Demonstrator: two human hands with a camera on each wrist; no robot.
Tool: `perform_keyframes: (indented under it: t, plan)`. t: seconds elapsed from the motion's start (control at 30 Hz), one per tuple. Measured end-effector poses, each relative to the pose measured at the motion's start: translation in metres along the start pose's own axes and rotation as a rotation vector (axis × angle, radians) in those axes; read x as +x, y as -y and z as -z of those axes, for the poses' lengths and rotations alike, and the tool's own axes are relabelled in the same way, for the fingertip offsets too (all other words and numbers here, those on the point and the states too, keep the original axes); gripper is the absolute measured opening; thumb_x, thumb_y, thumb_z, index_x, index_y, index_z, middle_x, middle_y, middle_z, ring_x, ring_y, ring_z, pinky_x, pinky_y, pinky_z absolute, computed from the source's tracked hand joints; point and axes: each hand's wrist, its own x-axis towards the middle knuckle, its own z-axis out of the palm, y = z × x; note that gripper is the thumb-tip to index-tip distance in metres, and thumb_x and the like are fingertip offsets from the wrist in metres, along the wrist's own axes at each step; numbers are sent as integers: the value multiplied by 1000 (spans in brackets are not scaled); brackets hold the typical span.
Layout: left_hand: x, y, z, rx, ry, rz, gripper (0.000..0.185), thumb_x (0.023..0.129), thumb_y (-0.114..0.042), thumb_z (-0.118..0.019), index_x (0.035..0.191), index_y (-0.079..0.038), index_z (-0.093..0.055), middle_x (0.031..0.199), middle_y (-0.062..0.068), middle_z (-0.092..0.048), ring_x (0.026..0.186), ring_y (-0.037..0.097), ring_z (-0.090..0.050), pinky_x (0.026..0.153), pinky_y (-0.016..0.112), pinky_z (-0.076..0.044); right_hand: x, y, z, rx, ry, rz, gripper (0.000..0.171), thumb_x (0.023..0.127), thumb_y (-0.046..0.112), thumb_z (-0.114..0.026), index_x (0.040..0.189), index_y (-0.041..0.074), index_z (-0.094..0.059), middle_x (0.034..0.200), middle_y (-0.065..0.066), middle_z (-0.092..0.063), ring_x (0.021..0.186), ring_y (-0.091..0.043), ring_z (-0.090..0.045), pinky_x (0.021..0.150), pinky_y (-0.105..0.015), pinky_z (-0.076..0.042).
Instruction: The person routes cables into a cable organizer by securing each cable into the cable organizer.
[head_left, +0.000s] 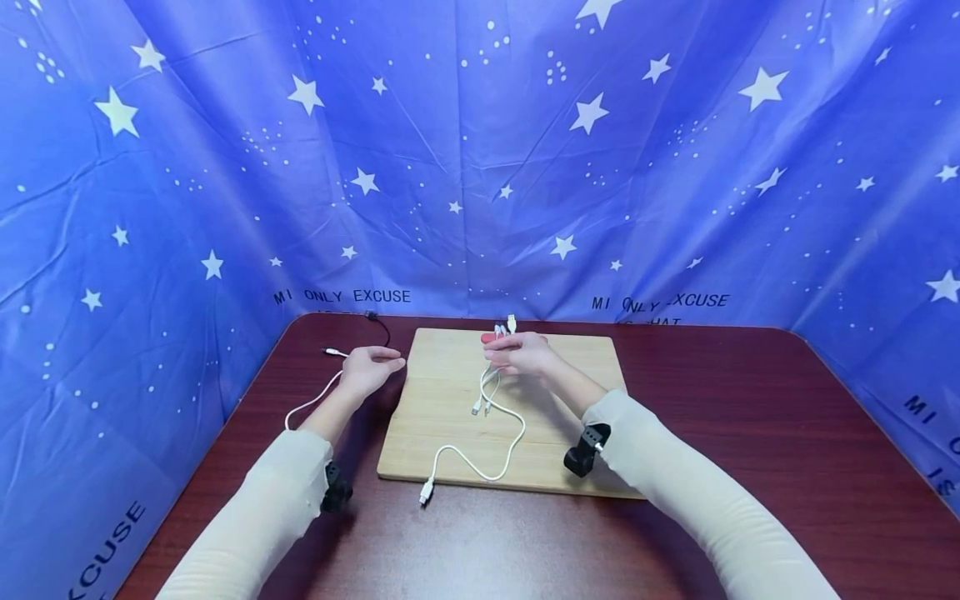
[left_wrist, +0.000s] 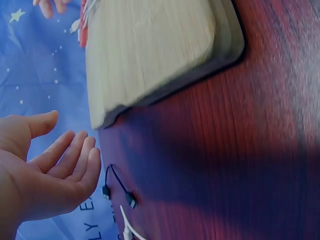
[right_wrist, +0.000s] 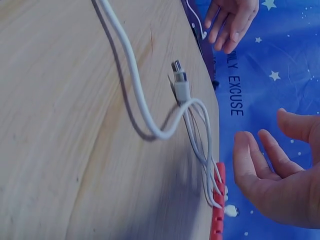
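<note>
**White cable (head_left: pixel 495 417) bundling on the board**

White cable lies looped over the wooden board (head_left: pixel 450 392), its far strands gathered at a red tie (right_wrist: pixel 218 210). Right hand (head_left: pixel 521 353) is at that bundle; wrist view shows its fingers loosely spread, gripping nothing. Left hand (head_left: pixel 369 367) hovers open above a second white cable (head_left: pixel 315 398). Judged step: gathering cables. Next move needs a firm pinch.

Table (head_left: pixel 750 417): dark red wood under my hands | wooden board (head_left: pixel 450 433) flat on it, below my right fingers (head_left: pixel 498 346), just right of my left fingers (head_left: pixel 393 362) | white cable (head_left: pixel 311 400) on bare wood under my left fingers | black cable (head_left: pixel 382 327) just beyond them | second white cable (head_left: pixel 495 467) across the board.
</note>
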Motion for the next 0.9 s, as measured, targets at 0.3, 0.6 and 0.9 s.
perform_keyframes:
  t: [0.3,0.6,0.9]
  plan:
    - [4,7,16,16,-15,37,34,90,-27,-63,115,-5,-69,122,18,-66,124,34,-52,105,45,-45,-1,-2,-12,38,18,10,38,90,0,-61,127,-9,-55,127,-27,-60,113,-37,-64,99,-41,-54]
    - [6,12,29,18,-71,79,33,90,-28,-64,111,-5,-70,113,16,-68,108,32,-61,88,34,-52,-4,-5,-22,41,16,-34,36,89,6,-65,124,-2,-61,121,-23,-65,106,-30,-68,97,-36,-55]
    - [11,16,42,-20,-124,130,33,89,-27,-64,110,-3,-70,102,13,-73,105,26,-63,94,32,-51,-7,-6,-29,45,37,3,35,90,4,-64,123,-7,-60,122,-28,-63,106,-34,-68,97,-40,-55]
